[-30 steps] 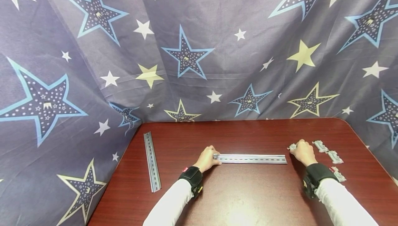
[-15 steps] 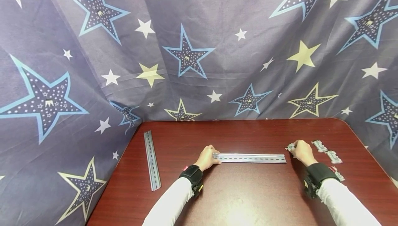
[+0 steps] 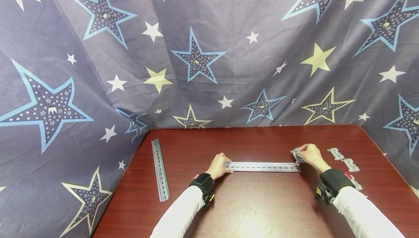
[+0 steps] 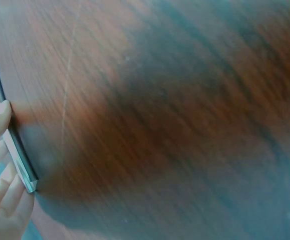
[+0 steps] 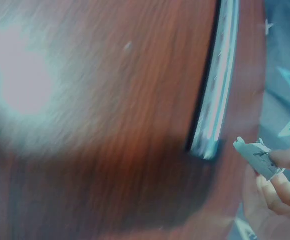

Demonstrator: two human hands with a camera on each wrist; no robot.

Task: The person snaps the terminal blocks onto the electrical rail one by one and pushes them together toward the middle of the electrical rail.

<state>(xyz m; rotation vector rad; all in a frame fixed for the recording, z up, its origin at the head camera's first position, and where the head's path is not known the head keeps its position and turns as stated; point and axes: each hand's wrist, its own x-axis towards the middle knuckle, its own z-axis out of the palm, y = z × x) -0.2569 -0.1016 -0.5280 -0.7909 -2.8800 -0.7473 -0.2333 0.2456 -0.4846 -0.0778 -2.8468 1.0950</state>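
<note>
A slotted metal DIN rail (image 3: 262, 167) lies crosswise on the table. My left hand (image 3: 218, 166) grips its left end, thumb on the near edge and fingers on the far side; the left wrist view catches that rail end (image 4: 24, 162) between them. Just above the rail's right end, my right hand (image 3: 311, 155) pinches a small grey terminal block (image 3: 296, 155) between thumb and fingers. From the right wrist, the block (image 5: 258, 158) appears tilted, off to the side of the rail's end (image 5: 207, 142) with a gap between them.
Several more grey terminal blocks (image 3: 351, 165) lie to the right of my right hand, one with a red part (image 3: 348, 175) partly behind the wrist strap. A second DIN rail (image 3: 160, 170) lies lengthwise at the left. A star-printed cloth (image 3: 209, 48) hangs behind the reddish-brown table (image 3: 262, 201).
My right hand has lifted the terminal block and carried it left, from beside the other blocks to the rail's right end. My left hand and the rail have stayed in place.
</note>
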